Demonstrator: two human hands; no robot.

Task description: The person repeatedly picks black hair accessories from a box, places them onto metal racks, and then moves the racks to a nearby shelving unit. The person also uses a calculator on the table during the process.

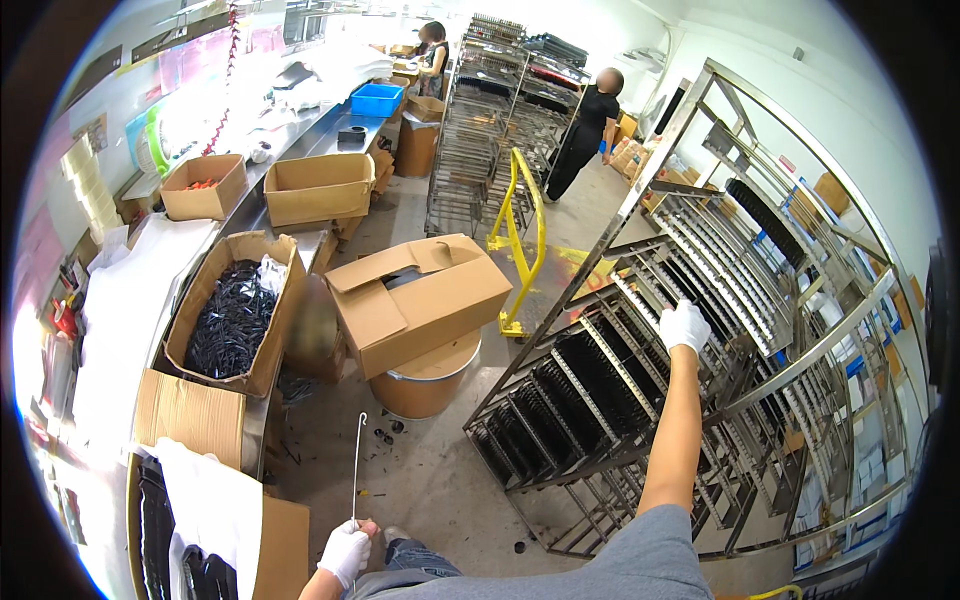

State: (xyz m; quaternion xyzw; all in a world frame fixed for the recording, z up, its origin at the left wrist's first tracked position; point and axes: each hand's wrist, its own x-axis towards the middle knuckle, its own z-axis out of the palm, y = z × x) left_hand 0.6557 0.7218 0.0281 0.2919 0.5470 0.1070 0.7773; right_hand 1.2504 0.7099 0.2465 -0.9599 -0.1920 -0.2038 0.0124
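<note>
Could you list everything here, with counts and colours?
Hooked rod: one, silvery, lower centre.
Near rack: one, grey metal, right.
Slim parts: many, black, in the near rack.
Rear racks: at least two, grey, back centre.
Trolley handle: one, yellow, mid-floor.
Drum: one, brown, centre.
Flapped box: one, brown, on the drum.
Bench: one, silvery, left.
Open boxes: at least four, brown, left.
Tub: one, blue, on the bench.
Other people: at least two, one in black, back.
Left hand: one, white-gloved, holding the rod.
Right hand: one, white-gloved, at the near rack.

Rack (640,195) at right, workbench (316,143) at left, carton (430,312) on drum (425,391) between.
</note>
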